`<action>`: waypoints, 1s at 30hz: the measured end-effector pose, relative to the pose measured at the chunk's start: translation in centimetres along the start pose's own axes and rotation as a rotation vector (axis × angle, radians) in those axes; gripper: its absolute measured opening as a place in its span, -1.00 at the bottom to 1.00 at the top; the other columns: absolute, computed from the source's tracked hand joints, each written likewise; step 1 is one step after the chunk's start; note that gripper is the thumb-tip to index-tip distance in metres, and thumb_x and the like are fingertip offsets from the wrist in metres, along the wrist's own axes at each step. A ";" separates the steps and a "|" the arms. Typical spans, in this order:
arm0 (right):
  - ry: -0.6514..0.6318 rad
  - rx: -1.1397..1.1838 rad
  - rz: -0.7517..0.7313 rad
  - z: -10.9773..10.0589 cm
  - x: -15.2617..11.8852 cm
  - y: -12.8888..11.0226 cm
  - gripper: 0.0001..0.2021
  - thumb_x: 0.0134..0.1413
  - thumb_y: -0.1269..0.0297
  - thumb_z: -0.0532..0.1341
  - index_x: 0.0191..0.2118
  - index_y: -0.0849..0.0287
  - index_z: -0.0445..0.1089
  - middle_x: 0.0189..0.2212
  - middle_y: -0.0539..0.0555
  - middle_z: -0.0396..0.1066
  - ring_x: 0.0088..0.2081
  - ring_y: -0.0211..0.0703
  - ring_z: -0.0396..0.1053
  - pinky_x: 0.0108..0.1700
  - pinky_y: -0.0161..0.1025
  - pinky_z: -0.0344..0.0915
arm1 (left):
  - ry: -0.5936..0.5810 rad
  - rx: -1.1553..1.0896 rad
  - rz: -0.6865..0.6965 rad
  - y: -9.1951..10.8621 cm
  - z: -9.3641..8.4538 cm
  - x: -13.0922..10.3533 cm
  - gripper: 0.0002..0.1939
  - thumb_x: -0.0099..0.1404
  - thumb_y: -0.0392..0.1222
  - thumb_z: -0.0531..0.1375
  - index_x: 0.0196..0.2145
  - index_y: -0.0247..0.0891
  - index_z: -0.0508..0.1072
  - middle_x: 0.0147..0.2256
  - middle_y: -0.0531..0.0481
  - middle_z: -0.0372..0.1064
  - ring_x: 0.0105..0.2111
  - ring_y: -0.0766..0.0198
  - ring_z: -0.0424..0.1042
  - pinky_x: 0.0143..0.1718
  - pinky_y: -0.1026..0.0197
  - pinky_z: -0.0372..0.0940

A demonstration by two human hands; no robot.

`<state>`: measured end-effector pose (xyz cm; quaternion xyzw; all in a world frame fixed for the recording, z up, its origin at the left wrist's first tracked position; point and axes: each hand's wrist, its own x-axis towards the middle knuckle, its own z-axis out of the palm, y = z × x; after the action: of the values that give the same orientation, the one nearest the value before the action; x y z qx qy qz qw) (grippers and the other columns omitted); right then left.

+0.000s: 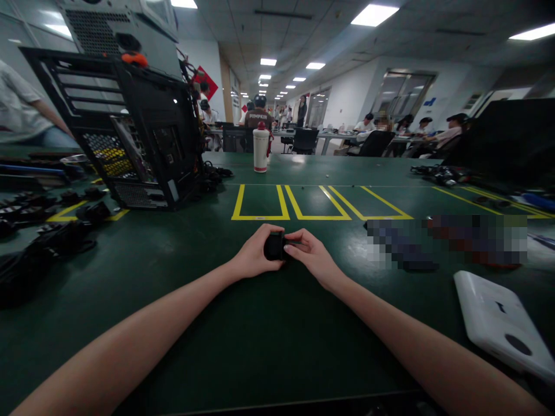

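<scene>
A small black object point(274, 247) is held low over the green table point(260, 323), near the middle of the view. My left hand point(255, 252) wraps round its left side, thumb below and fingers above. On the other side, my right hand point(313, 254) pinches with thumb and forefinger at the object's right edge. Something thin and dark shows between those fingertips, too small to name. Beyond both hands, yellow tape outlines point(260, 218) mark the tabletop.
A black computer case point(147, 138) stands at the left, near black cables point(52, 242). Farther back is a white bottle point(261, 150). At the right lie a white device point(498, 318) and two blurred items point(403, 245). People sit in the background.
</scene>
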<state>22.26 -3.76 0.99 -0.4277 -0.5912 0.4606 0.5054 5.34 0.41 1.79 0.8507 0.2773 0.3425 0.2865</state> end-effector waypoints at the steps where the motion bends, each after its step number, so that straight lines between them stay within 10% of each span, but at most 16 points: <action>1: 0.007 -0.006 0.003 0.0 0.1 0.0 -0.81 -0.09 0.30 0.20 -0.27 0.13 0.27 -0.25 0.00 0.33 -0.18 -0.22 0.33 -0.05 -0.13 0.24 | -0.001 0.001 0.001 0.0 0.0 0.0 -0.40 -0.09 -0.29 0.25 -0.05 -0.19 0.17 -0.10 -0.09 0.20 -0.10 0.08 0.25 -0.11 0.01 0.20; 30: -0.015 -0.009 0.050 -0.3 0.1 0.0 -0.69 -0.12 0.37 0.22 -0.16 0.13 0.27 -0.13 0.06 0.32 -0.04 -0.16 0.26 0.08 -0.07 0.12 | 0.007 0.009 0.011 -0.1 0.0 0.0 -0.41 -0.08 -0.26 0.25 -0.05 -0.19 0.18 -0.11 -0.09 0.20 -0.12 0.09 0.26 -0.13 0.03 0.22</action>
<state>22.49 -3.58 1.03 -0.4411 -0.5860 0.4739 0.4874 5.31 0.46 1.71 0.8524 0.2753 0.3457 0.2797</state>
